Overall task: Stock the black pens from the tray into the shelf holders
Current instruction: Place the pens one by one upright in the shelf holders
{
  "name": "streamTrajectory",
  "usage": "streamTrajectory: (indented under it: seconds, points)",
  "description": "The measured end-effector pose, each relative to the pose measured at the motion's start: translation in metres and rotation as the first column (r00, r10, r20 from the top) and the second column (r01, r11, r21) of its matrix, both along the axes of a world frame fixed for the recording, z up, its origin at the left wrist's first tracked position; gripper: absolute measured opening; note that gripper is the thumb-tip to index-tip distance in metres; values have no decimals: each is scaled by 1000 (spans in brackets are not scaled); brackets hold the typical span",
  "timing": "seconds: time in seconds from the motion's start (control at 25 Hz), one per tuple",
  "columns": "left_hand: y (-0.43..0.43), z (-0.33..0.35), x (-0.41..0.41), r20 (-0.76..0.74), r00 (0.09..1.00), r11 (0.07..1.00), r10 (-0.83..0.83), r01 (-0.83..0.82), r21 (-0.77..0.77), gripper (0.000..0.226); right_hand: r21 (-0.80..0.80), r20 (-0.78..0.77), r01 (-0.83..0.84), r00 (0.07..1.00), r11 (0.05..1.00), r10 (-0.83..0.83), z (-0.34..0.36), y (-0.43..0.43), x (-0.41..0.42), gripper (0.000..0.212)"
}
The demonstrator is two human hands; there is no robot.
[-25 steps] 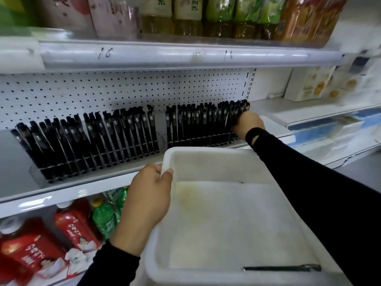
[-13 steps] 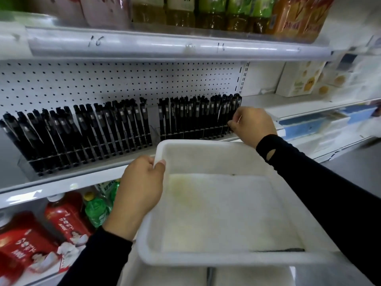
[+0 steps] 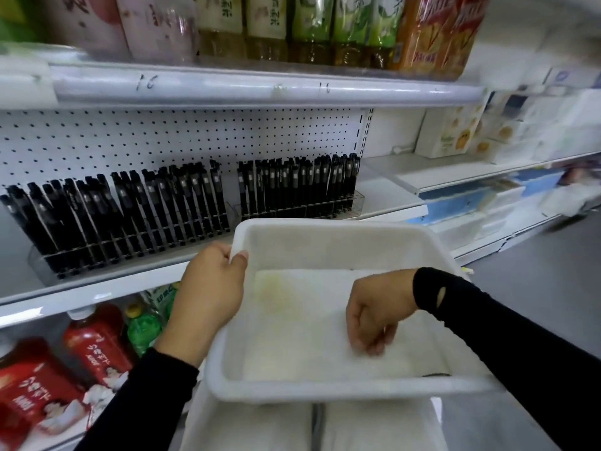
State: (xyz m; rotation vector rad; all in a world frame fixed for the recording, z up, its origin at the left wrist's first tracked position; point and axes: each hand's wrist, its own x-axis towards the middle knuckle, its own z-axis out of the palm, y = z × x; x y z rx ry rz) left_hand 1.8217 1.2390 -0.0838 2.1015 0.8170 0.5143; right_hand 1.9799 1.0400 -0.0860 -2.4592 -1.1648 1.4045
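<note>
A white plastic tray [image 3: 328, 229] is held in front of the shelf. My left hand [image 3: 211, 288] grips its far left corner, thumb over the rim. My right hand [image 3: 374, 317] hangs inside the tray, fingers pointing down and loosely apart, holding nothing. A sliver of one black pen [image 3: 435, 374] shows just behind the tray's near rim, to the right of my fingers. On the shelf, two clear holders stand full of upright black pens: a left holder [image 3: 123, 219] and a right holder [image 3: 299, 187].
A pegboard back wall [image 3: 162, 141] rises behind the pens. Drink bottles [image 3: 91, 340] fill the shelf below, and bottles and packs [image 3: 325, 27] the shelf above. Another white bin [image 3: 260, 428] sits under the tray. Boxes [image 3: 455, 131] and grey floor lie to the right.
My right hand has left the right pen holder and come back down into the tray. My left hand keeps its grip on the tray corner.
</note>
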Motion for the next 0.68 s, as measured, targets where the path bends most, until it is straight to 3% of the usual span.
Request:
streamTrajectory:
  seconds: [0.16,0.4,0.52,0.68]
  points:
    - [2,-1,1,6,1000,1000,18,-18,7,34,-109,-170,-83,983,991,64,5,-1,-14,21]
    - [5,-4,3,32,999,1000,5,-5,-12,27,-145,-64,-51,997,988,42,-11,6,-23,21]
    - [8,-6,3,36,999,1000,12,-12,-18,25,-64,-134,-116,985,991,106,-5,1,-25,11]
    - [10,-7,3,36,999,1000,14,-13,-20,24,53,-169,20,986,998,-10,-10,1,-26,25]
